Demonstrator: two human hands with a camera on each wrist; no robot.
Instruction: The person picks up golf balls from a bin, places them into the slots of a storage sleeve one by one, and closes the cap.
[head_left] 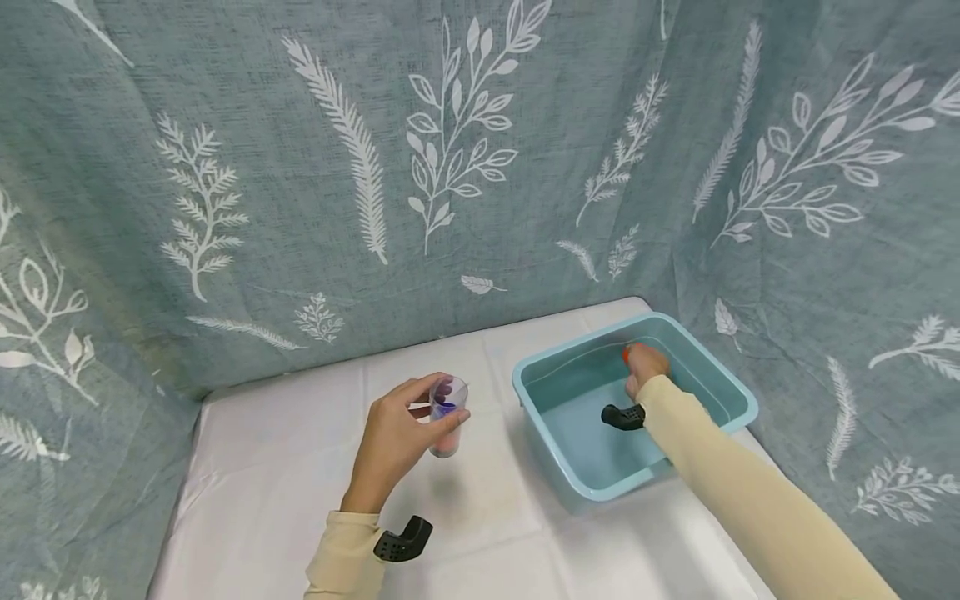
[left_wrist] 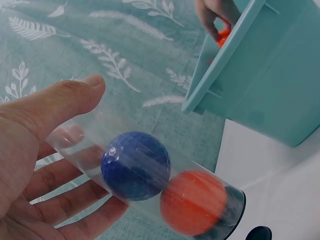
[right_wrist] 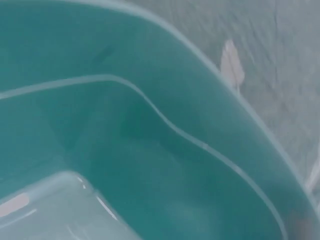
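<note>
Left hand (head_left: 393,437) raised over near-centre, back toward camera, thumb and fingers curled round a clear cup, thumb on far side. Left wrist view: thumb (left_wrist: 55,102) extended along top, fingers (left_wrist: 70,200) wrapped beneath, palm facing the camera. Left forearm short in view, cream sleeve to the wrist, black mount on its near side. Right arm stretched from near right toward far right, cream sleeve to the wrist, black mount on its left side. Right hand (head_left: 645,364) angled down, fingers bunched on something small and orange; grip detail unclear.
</note>
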